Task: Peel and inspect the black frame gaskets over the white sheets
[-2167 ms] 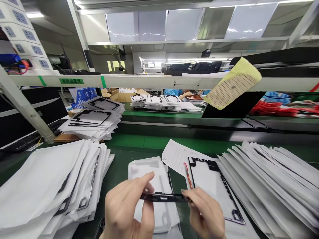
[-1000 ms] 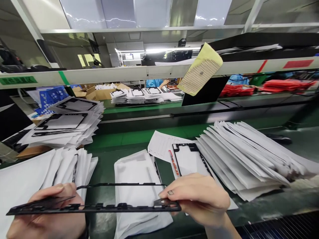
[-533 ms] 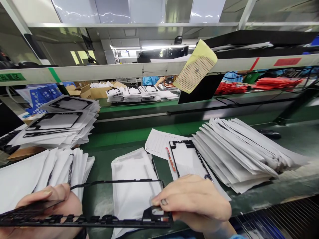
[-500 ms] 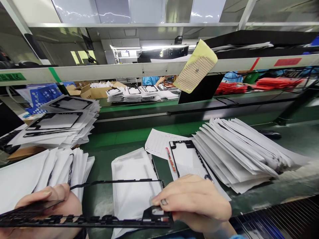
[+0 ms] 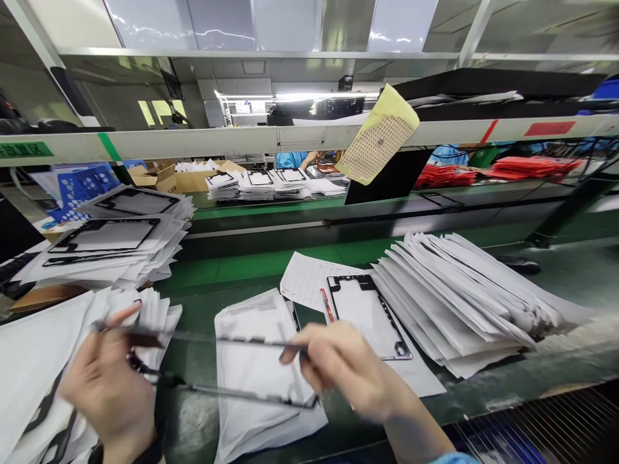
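A thin black rectangular frame [image 5: 232,393] hangs tilted between both my hands, smeared by motion, above a white sleeve [image 5: 258,370] lying on the green mat [image 5: 203,322]. My left hand [image 5: 109,390] pinches the frame's left end. My right hand [image 5: 345,367] grips its right end with curled fingers. Just past my right hand another black frame [image 5: 370,312] lies flat on white paper, with a red pen [image 5: 326,304] beside it.
Stacks of white sleeves fan out at right [image 5: 474,296] and lower left [image 5: 33,354]. A pile with black frames [image 5: 111,241] sits at left. A printed sheet [image 5: 307,277] lies mid-table. A yellow sticker sheet [image 5: 380,138] hangs from the rail. Other workers sit beyond the far bench.
The frame has swung up from flat near the bottom edge to a tilted pose over the white sleeve. Both hands rose with it and moved slightly inward.
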A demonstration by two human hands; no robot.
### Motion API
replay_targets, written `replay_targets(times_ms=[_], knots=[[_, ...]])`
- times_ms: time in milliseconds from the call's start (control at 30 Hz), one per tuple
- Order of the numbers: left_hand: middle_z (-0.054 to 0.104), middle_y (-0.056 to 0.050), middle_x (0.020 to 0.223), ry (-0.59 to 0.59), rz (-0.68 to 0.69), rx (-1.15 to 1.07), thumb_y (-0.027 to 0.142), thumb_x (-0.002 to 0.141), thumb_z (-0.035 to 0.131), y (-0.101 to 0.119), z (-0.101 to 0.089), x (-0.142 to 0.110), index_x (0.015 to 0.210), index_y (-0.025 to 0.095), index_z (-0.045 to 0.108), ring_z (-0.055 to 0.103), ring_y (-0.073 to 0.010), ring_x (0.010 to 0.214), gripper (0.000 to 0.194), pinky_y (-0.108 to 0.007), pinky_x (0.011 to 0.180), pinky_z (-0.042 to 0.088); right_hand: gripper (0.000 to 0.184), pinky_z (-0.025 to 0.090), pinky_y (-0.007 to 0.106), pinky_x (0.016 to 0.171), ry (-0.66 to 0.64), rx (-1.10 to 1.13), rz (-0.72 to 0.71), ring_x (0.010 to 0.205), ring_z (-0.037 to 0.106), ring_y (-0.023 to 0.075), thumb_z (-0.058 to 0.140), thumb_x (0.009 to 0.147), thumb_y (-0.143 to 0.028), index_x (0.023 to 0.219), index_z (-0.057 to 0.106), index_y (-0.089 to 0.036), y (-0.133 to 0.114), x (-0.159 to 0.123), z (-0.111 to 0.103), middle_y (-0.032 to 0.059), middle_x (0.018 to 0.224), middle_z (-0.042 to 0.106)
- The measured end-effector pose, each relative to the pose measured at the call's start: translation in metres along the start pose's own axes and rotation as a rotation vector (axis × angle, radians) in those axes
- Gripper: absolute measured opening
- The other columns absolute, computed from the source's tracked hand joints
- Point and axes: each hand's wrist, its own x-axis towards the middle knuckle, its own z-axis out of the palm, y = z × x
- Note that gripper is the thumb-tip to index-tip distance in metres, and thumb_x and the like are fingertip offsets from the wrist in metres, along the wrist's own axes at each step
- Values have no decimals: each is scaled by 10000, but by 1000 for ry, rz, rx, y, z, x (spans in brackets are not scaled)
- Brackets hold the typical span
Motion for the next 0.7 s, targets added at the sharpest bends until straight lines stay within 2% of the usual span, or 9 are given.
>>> replay_targets(times_ms=[67, 100, 133, 233, 300, 367, 433, 533, 700], knots=[[713, -47, 1179, -59, 6, 55, 461, 670, 835, -4, 2, 0, 1477, 186, 611, 643, -316, 1167, 882, -520, 1192, 373, 391, 343, 138, 481, 118, 297, 159, 461, 419, 40, 372, 1078, -404, 1004, 638, -127, 6, 7, -8, -15, 573, 506], [639, -66, 1378, -87, -43, 44, 423, 605, 886, -7, 1, -2, 1563, 199, 506, 535, -330, 1361, 1055, -491, 1249, 303, 404, 376, 139, 503, 176, 408, 198, 464, 436, 38, 380, 1074, -443, 988, 613, -125, 8, 11, -10, -14, 590, 516], [573, -70, 1478, -122, -136, -8, 403, 563, 919, -9, -1, -6, 1605, 224, 436, 479, -316, 1429, 1163, -448, 1246, 330, 392, 434, 153, 552, 215, 489, 213, 486, 478, 42, 404, 1063, -465, 989, 587, -127, 10, 14, -12, -10, 629, 541], [680, -99, 1325, -393, -580, -319, 377, 603, 955, -6, -4, -18, 1554, 244, 492, 703, -257, 1093, 1066, -308, 894, 614, 279, 567, 257, 778, 198, 676, 266, 590, 603, 67, 434, 1054, -425, 1034, 504, -155, 11, 19, -11, -4, 765, 602], [752, -109, 1028, -522, -777, -452, 279, 689, 904, 8, 0, -20, 1431, 168, 598, 719, -203, 750, 810, -235, 609, 613, 211, 572, 292, 863, 144, 788, 288, 663, 666, 93, 397, 1066, -375, 1040, 462, -176, 9, 18, -7, 20, 819, 649], [707, -67, 780, -451, -945, -503, 113, 817, 718, 27, 7, -17, 1277, 92, 666, 640, -134, 540, 464, -181, 480, 555, 206, 563, 285, 911, 92, 915, 294, 797, 725, 129, 365, 1076, -360, 1049, 474, -187, 5, 14, -3, 72, 918, 706], [642, -36, 653, -272, -1199, -573, 42, 945, 474, 45, 14, -10, 1115, 59, 690, 584, -85, 430, 275, -126, 425, 507, 269, 551, 258, 960, 58, 1039, 277, 1025, 733, 153, 368, 1081, -382, 1125, 560, -199, 0, 9, 2, 122, 1125, 719], [684, -73, 683, -37, -1570, -829, 146, 1098, 232, 63, 19, -2, 1125, 45, 658, 657, -84, 463, 439, -98, 472, 527, 356, 545, 226, 1003, 45, 1148, 192, 1262, 648, 162, 467, 1055, -408, 1326, 648, -265, -10, 2, 10, 102, 1376, 632], [741, -135, 771, 64, -1753, -1145, 269, 1144, 268, 67, 13, -6, 1294, 18, 572, 736, -166, 571, 422, -154, 526, 572, 353, 597, 229, 926, 275, 1184, 311, 1179, 689, 186, 761, 876, -345, 1225, 745, -299, -31, -4, 21, 69, 1347, 653]])
